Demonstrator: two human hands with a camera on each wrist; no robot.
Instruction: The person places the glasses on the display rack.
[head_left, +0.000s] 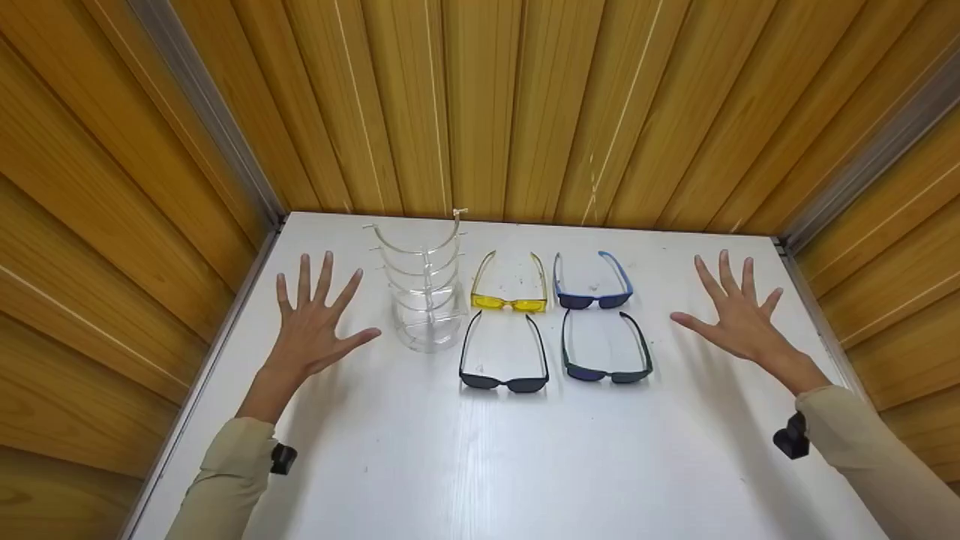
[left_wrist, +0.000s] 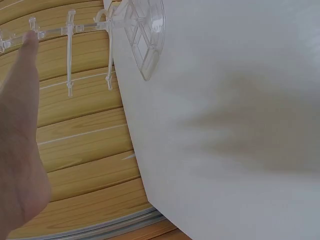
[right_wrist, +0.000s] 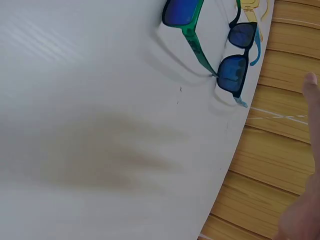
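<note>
Four pairs of glasses mid-bench, lenses toward near edge; right hand nearest green pair and blue pair, left hand beside clear rack; both empty, splayed wide.

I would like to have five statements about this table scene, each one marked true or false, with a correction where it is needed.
1. In the head view, the clear display stand is left of the yellow glasses. True.
2. The left hand grips the clear display stand. False: the left hand is spread open and holds nothing.
3. The blue-framed glasses lie beside the yellow glasses. True.
4. The black glasses hang on the clear display stand. False: the black glasses lie on the white table.
5. The right hand holds no glasses. True.
</note>
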